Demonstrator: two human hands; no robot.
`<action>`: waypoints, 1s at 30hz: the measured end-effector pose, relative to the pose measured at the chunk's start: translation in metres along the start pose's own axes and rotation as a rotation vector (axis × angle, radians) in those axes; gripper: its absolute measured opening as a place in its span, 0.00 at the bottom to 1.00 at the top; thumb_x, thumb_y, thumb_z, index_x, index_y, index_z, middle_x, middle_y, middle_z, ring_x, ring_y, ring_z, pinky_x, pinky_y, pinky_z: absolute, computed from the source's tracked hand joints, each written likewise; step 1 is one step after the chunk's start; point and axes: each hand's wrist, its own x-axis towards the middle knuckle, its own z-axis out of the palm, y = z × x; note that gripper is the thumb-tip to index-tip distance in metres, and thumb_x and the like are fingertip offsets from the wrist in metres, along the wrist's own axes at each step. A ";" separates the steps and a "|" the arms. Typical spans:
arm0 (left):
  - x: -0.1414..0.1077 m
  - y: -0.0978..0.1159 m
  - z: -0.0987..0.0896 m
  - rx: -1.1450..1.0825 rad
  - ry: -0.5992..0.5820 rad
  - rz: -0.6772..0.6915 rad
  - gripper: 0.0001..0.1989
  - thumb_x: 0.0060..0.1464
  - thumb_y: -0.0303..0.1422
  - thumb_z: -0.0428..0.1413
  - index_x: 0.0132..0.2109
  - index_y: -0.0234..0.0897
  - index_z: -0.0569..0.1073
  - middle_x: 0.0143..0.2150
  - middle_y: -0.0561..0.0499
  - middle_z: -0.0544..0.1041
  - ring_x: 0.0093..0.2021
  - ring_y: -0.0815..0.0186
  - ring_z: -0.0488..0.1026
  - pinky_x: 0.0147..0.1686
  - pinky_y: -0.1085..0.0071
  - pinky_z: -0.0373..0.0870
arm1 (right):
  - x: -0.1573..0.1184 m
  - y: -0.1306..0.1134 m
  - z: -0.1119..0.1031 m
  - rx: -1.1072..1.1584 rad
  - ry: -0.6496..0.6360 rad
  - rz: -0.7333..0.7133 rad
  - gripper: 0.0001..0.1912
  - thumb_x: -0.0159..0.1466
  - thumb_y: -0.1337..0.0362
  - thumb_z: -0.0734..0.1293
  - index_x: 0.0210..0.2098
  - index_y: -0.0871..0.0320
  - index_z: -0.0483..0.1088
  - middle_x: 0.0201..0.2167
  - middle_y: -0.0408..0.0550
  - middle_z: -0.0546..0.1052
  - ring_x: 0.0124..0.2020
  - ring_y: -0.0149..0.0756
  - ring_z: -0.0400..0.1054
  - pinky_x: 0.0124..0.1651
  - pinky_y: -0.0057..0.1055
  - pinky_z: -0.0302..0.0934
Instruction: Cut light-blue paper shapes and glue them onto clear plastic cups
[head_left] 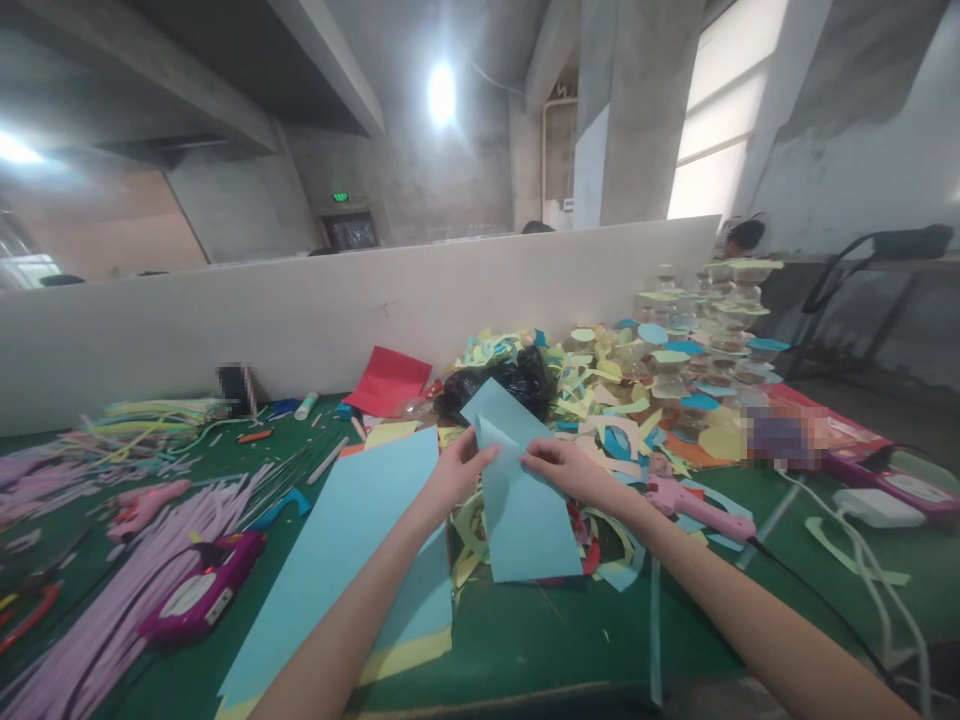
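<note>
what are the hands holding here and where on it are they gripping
Both hands hold one light blue paper sheet by its folded upper part: the left hand pinches the left side of the fold, the right hand the right edge.

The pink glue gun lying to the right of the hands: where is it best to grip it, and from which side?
Probably by the thicker body end of the pink glue gun, coming from above. It lies flat on the green table, its dark cord trailing off right, beside the right hand. Both hands, the left hand too, hold the light blue sheet.
</note>
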 end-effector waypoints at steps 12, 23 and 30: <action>0.006 -0.008 -0.002 -0.039 0.145 -0.012 0.21 0.46 0.41 0.60 0.46 0.35 0.72 0.43 0.45 0.80 0.45 0.56 0.75 0.42 0.65 0.71 | -0.001 0.002 -0.002 -0.031 -0.025 -0.014 0.22 0.65 0.44 0.57 0.28 0.56 0.63 0.24 0.39 0.61 0.24 0.30 0.56 0.26 0.27 0.50; 0.007 -0.022 -0.019 0.990 0.347 0.649 0.22 0.57 0.34 0.54 0.58 0.35 0.64 0.57 0.38 0.69 0.62 0.51 0.60 0.60 0.50 0.57 | -0.001 0.005 -0.003 -0.210 0.036 -0.088 0.18 0.68 0.51 0.56 0.30 0.56 0.65 0.25 0.41 0.67 0.26 0.33 0.61 0.29 0.29 0.53; 0.003 -0.024 -0.011 1.233 -0.085 0.745 0.13 0.61 0.36 0.50 0.50 0.38 0.69 0.48 0.41 0.75 0.53 0.54 0.69 0.54 0.55 0.64 | -0.004 0.000 -0.002 -0.295 -0.014 -0.199 0.16 0.68 0.53 0.58 0.35 0.55 0.71 0.33 0.46 0.75 0.35 0.37 0.67 0.37 0.31 0.58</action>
